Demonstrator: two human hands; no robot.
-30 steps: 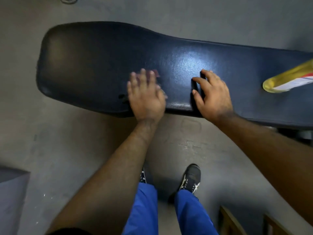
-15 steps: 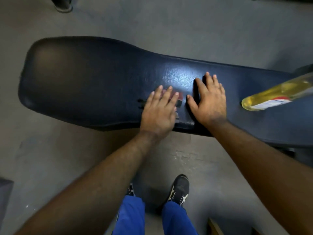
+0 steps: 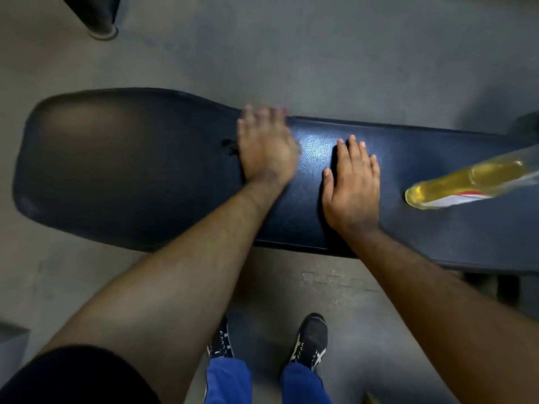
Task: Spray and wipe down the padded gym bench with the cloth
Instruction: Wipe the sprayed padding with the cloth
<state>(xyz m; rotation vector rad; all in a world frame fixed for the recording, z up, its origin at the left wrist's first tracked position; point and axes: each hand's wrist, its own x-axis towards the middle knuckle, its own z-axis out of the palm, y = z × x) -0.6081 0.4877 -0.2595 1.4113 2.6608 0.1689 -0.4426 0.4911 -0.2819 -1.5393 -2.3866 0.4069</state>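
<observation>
Padded counter [image 3: 140, 170] dark blue, long axis left-right across view, wide rounded end at left, narrow end running off right edge. Left hand [image 3: 267, 147] flat, fingers spread, blurred; now at far edge, up from near edge half second ago. Cloth not visible beneath it; cannot tell if gripped. Right hand [image 3: 351, 188] open, palm flat on counter, unchanged. Bottle [image 3: 466, 185] of yellow liquid at right, base toward hands.

Gym floor, by what lies under my arms: a long dark-blue padded bench [image 3: 408, 176] on a metal frame, bare grey concrete floor [image 3: 320, 53], a black equipment foot [image 3: 99, 21] at the far edge, my trainers [image 3: 310, 339].
</observation>
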